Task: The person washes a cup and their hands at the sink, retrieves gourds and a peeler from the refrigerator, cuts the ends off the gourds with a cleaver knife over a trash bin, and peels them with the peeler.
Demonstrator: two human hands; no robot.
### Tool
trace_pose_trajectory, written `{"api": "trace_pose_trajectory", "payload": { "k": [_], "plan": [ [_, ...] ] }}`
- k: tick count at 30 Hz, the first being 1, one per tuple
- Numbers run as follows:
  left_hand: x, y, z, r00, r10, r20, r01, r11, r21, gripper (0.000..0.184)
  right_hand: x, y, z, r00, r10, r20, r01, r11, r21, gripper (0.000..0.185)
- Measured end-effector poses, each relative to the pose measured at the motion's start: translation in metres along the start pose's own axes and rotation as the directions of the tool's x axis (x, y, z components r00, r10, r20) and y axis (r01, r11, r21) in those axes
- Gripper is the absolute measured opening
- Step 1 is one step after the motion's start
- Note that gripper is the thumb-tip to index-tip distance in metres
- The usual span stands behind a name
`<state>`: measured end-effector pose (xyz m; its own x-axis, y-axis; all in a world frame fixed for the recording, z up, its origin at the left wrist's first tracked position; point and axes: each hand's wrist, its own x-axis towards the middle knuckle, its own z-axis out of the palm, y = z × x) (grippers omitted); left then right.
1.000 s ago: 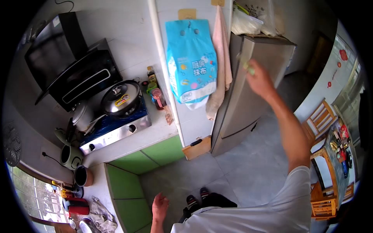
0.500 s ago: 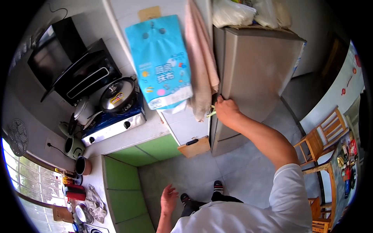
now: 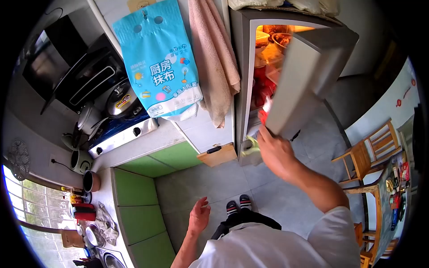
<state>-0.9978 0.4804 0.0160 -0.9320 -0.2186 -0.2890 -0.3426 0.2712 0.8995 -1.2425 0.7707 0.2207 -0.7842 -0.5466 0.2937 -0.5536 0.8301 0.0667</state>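
Note:
My right hand [image 3: 277, 149] is closed at the lower edge of the refrigerator door [image 3: 308, 76], which stands partly open. A thin yellow-green thing [image 3: 252, 146], blurred, sticks out beside that hand; its kind I cannot make out. Inside the lit refrigerator [image 3: 241, 67] are bowls of food [image 3: 280, 40] and something red [image 3: 263, 87], partly hidden behind the door. My left hand [image 3: 199, 215] hangs low over the floor near the green cabinets, fingers loosely apart, holding nothing.
A blue packet of kitchen cloths [image 3: 158, 62] and a pink towel [image 3: 216, 58] hang left of the refrigerator. Farther left, a lidded pan [image 3: 120, 100] sits on the gas stove [image 3: 129, 136]. Wooden chairs [image 3: 362, 161] stand at right, beside a cluttered table.
The refrigerator door has swung open, showing the lit inside. My right hand has moved down and slightly right with it, and the view has shifted toward the refrigerator.

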Motion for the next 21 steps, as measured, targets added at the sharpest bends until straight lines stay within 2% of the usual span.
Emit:
{"api": "trace_pose_trajectory", "payload": {
  "k": [1, 2, 4, 8, 10, 11, 13, 14, 15, 17, 18, 21],
  "plan": [
    [0.002, -0.007, 0.000, 0.999, -0.014, -0.033, 0.014, 1.000, -0.003, 0.044, -0.023, 0.003, -0.010, 0.999, -0.002, -0.037, 0.004, 0.999, 0.052, 0.020],
    [0.004, -0.007, 0.001, 1.000, -0.004, -0.029, 0.005, 1.000, 0.003, 0.044, -0.043, 0.004, -0.021, 0.999, 0.033, -0.006, -0.033, 0.997, 0.075, 0.027],
    [0.008, 0.001, 0.008, 0.994, -0.068, 0.081, 0.067, 0.998, 0.013, 0.044, -0.087, 0.005, -0.034, 0.994, 0.092, -0.057, -0.088, 0.994, 0.068, 0.035],
    [0.036, 0.051, 0.024, 0.975, -0.031, 0.220, -0.010, 0.983, 0.181, 0.042, -0.164, 0.012, -0.056, 0.976, 0.218, -0.017, -0.218, 0.976, -0.005, 0.040],
    [0.061, 0.078, 0.036, 0.957, 0.111, 0.268, -0.148, 0.982, 0.119, 0.040, -0.194, 0.023, -0.062, 0.955, 0.295, -0.029, -0.295, 0.956, 0.009, 0.038],
    [0.072, 0.092, 0.042, 0.954, 0.118, 0.275, -0.159, 0.979, 0.128, 0.040, -0.210, 0.030, -0.060, 0.951, 0.307, -0.037, -0.307, 0.952, 0.012, 0.038],
    [0.095, 0.119, 0.058, 0.928, 0.233, 0.289, -0.277, 0.953, 0.121, 0.039, -0.241, 0.047, -0.053, 0.925, 0.369, -0.092, -0.370, 0.929, 0.010, 0.035],
    [0.105, 0.133, 0.067, 0.926, 0.237, 0.294, -0.284, 0.951, 0.126, 0.039, -0.257, 0.052, -0.051, 0.887, 0.460, -0.047, -0.456, 0.886, 0.086, 0.036],
    [0.116, 0.146, 0.076, 0.913, 0.272, 0.303, -0.316, 0.942, 0.108, 0.039, -0.268, 0.059, -0.052, 0.883, 0.467, -0.051, -0.462, 0.882, 0.090, 0.036],
    [0.136, 0.163, 0.097, 0.898, 0.301, 0.321, -0.349, 0.932, 0.102, 0.039, -0.285, 0.071, -0.057, 0.808, 0.589, 0.014, -0.586, 0.802, 0.117, 0.033],
    [0.150, 0.167, 0.111, 0.884, 0.338, 0.323, -0.382, 0.920, 0.084, 0.040, -0.289, 0.077, -0.060, 0.785, 0.619, 0.005, -0.614, 0.778, 0.130, 0.025],
    [0.188, 0.203, 0.155, 0.846, 0.419, 0.329, -0.462, 0.885, 0.061, 0.043, -0.321, 0.117, -0.047, 0.775, 0.631, -0.003, -0.612, 0.753, 0.240, 0.019]
  ]
}}
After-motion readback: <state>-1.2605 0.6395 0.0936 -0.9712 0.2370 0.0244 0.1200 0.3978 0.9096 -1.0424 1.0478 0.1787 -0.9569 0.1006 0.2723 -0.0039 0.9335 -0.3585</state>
